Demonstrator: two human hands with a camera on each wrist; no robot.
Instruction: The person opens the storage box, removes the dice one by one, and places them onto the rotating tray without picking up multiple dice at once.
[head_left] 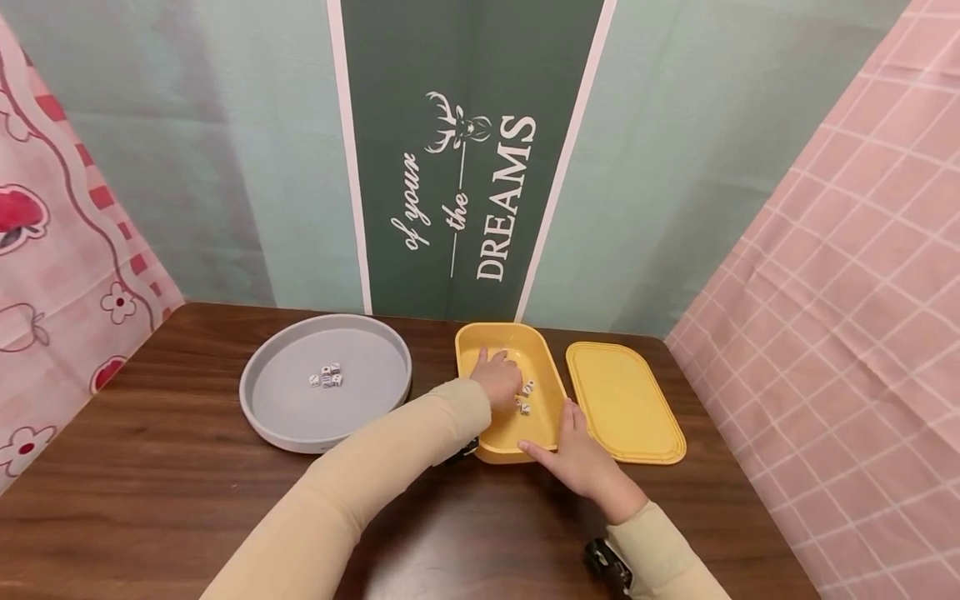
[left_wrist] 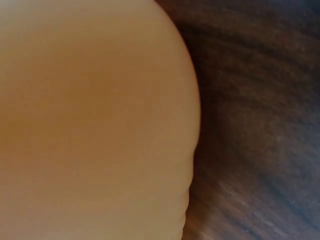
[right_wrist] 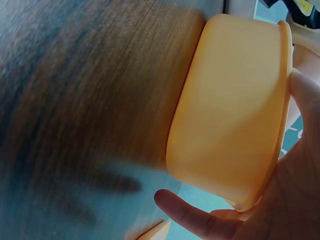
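Observation:
My left hand (head_left: pixel 497 382) reaches into a yellow plastic container (head_left: pixel 551 367), fingers down inside it. Whether a die sits between those fingers is hidden. Several white dice (head_left: pixel 525 408) lie on the container's floor just right of this hand. At the near right corner, my right hand (head_left: pixel 581 458) rests against the container, thumb on the near rim and fingers along the right side. The right wrist view shows the container's outer wall (right_wrist: pixel 230 110) beside the thumb and outstretched fingers. A pale sleeve (left_wrist: pixel 100 120) or container surface, too blurred to tell, fills much of the left wrist view.
On the left stands a round grey tray (head_left: pixel 292 408) with several dice (head_left: pixel 327 377) clustered in it. A flat yellow lid (head_left: pixel 626 404) lies right of the container. Cloth hangings border the brown wooden table (head_left: pixel 480 533) at the back and both sides.

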